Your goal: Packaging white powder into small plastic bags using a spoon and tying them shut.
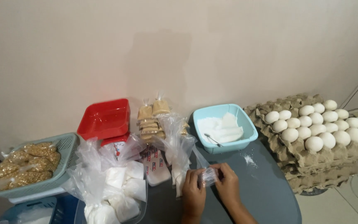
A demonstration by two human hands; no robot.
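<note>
Left hand [193, 190] and right hand [228, 182], fingers pinched on small clear bag [209, 176], seemingly unfilled; filled white bags [121, 182] near left; blue tub [224, 127] still holding powder.

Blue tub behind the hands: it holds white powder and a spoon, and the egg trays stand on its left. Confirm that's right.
Not quite. In the head view the blue tub does hold white powder and a spoon, but the egg trays stand on its right, not its left. On its left are small bagged packets.
</note>
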